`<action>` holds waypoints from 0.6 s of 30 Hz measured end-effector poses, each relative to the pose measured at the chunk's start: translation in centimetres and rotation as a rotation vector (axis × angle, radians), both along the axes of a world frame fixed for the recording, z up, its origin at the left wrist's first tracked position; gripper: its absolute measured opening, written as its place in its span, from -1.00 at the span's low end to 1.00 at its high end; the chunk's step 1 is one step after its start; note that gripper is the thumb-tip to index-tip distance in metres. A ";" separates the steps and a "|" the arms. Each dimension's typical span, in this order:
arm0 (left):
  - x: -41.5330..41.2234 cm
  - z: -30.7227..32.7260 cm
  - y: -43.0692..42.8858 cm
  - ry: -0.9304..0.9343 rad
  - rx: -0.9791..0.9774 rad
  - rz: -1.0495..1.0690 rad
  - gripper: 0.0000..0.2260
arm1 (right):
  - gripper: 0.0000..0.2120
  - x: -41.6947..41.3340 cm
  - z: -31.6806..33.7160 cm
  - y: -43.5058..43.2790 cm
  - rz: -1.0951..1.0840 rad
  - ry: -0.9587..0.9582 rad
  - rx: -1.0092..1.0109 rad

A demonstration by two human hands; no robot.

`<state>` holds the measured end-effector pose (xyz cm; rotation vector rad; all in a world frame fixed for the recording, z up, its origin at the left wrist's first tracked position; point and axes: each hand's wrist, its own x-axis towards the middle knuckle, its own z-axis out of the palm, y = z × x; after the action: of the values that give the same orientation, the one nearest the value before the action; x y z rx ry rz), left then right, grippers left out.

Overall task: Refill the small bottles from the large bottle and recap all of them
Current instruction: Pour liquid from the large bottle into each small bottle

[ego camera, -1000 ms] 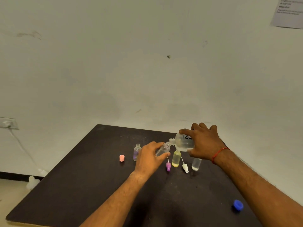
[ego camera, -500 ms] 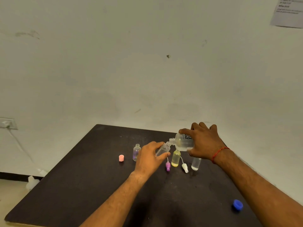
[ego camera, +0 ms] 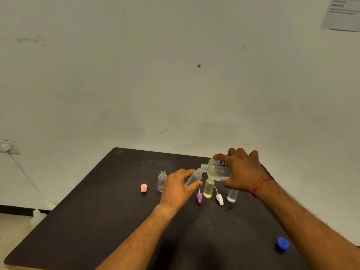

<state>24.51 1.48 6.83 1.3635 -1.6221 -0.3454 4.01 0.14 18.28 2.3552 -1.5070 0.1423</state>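
My right hand (ego camera: 242, 171) grips the large clear bottle (ego camera: 217, 169), tipped on its side with its open neck pointing left. My left hand (ego camera: 178, 187) holds a small clear bottle (ego camera: 193, 177) tilted up, its mouth touching the large bottle's neck. Beneath them stand a small yellow bottle (ego camera: 208, 189) and a small clear bottle (ego camera: 232, 195), partly hidden by my right hand. A small bottle with a purple tint (ego camera: 162, 181) stands uncapped at the left. Loose on the table lie a pink cap (ego camera: 143, 188), a purple nozzle cap (ego camera: 199, 197), a white nozzle cap (ego camera: 219, 199) and a blue cap (ego camera: 282, 243).
The dark table (ego camera: 97, 221) stands against a white wall, its left edge dropping to the floor. A wall socket (ego camera: 7, 147) with a white cable sits at the far left. A paper sheet (ego camera: 342, 12) hangs top right.
Almost nothing differs: both hands keep the two bottles mouth to mouth in the same place.
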 end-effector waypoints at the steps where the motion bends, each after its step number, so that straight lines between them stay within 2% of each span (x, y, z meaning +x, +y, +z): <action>1: -0.1 0.0 -0.1 0.007 0.001 0.001 -0.60 | -0.29 -0.1 -0.3 0.0 -0.006 -0.023 0.005; 5: -0.2 -0.2 -0.4 0.053 0.013 -0.009 -0.59 | -0.32 -0.4 -1.8 0.1 -0.032 -0.120 0.020; 9: 0.0 -1.2 -1.4 0.128 0.069 -0.008 -0.62 | -0.38 -0.9 -3.5 0.1 -0.064 -0.347 0.079; 13: 0.3 -2.9 -3.3 0.141 0.157 0.039 -0.63 | -0.36 -1.8 -5.5 0.0 -0.081 -0.547 0.150; 18: 0.0 -5.0 -6.1 0.132 0.262 0.091 -0.62 | -0.37 -2.8 -7.0 0.5 -0.091 -0.699 0.191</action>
<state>24.55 -4.61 1.81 1.5701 -1.4379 -0.5969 1.22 0.65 11.29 2.5125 -1.9956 0.9156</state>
